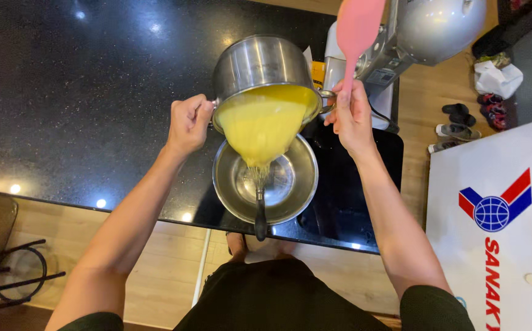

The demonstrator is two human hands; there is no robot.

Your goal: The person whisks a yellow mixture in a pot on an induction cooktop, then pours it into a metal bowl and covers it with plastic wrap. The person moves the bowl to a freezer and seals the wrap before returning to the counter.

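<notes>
A steel saucepan [260, 67] is held tilted above a steel bowl [265, 179] on the black counter [76, 92]. The left hand [187, 122], at nine o'clock of the pan, is clenched on one handle; the right hand [352, 116], at three o'clock, grips the other handle together with a pink spatula [358, 27]. Yellow liquid [263, 122] is being poured through what seems a sieve [260, 184]. Most remains in the pan; little has collected below.

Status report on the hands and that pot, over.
Left hand grips one pot handle; right hand grips the other plus a pink spatula. Steel pot tipped, yellow liquid pouring through strainer into bowl. Nothing blocking.
</notes>
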